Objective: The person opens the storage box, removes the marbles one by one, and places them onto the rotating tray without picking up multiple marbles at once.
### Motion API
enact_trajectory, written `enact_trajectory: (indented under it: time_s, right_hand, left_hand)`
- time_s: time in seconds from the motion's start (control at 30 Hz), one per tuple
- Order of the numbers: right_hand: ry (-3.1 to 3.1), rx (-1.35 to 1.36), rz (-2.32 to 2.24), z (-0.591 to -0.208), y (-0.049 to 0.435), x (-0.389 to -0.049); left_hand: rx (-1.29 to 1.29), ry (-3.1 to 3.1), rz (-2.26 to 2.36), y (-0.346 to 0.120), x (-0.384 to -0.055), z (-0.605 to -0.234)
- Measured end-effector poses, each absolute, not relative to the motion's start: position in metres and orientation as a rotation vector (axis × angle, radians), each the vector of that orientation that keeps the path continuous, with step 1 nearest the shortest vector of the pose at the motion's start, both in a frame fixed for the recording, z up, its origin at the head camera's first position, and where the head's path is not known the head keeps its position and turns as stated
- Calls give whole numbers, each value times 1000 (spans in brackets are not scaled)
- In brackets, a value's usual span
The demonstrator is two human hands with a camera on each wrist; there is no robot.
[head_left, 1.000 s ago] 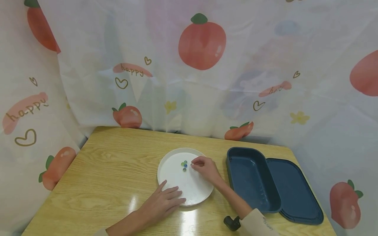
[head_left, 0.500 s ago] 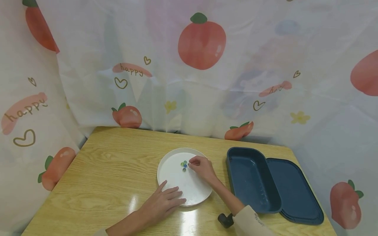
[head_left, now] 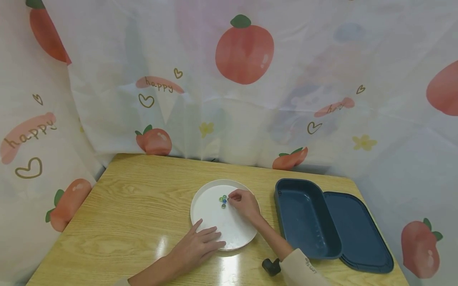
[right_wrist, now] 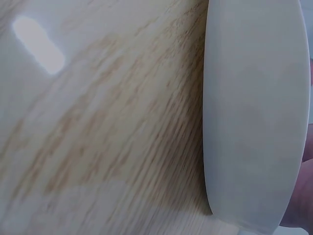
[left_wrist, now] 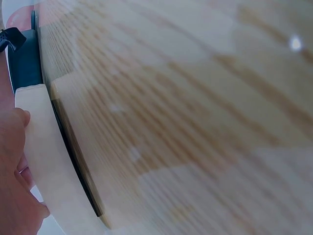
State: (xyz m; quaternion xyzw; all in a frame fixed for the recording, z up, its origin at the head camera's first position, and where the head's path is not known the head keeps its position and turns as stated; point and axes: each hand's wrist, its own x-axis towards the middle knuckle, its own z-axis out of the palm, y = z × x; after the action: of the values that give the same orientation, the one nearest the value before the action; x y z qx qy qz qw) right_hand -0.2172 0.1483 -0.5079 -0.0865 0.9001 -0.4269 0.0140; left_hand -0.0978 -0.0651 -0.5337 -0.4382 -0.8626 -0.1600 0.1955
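Observation:
A round white plate [head_left: 232,228] with a raised rim lies on the wooden table in the head view. Several glass marbles sit close together on it, among them a blue marble [head_left: 224,201] and a green marble [head_left: 220,199]. Just right of this cluster, my right hand [head_left: 245,204] pinches another small marble [head_left: 229,199] between thumb and fingertips. My left hand [head_left: 193,246] rests with spread fingers over the plate's near-left rim. Both wrist views show the plate's side wall [left_wrist: 54,161], with part of the left hand and part of the right hand [right_wrist: 301,191] behind it.
To the right stands a dark blue rectangular container [head_left: 304,218]. Its flat blue lid [head_left: 361,234] lies beside it, against its right side. A black device [head_left: 271,267] is at the right sleeve. A fruit-printed curtain [head_left: 243,119] hangs behind the table [head_left: 150,198].
My right hand has moved a little left with the marble, nearer to the cluster, and then held almost still. The left hand and the plate have stayed in place.

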Motion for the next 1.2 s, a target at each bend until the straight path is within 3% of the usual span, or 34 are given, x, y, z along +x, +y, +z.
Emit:
enact_trajectory:
  time_s: [1.2]
  right_hand:
    - [2833,-309,-1288,-510,149,-219]
  left_hand:
    - [-1232,-2428,-456,-64,-98,-532]
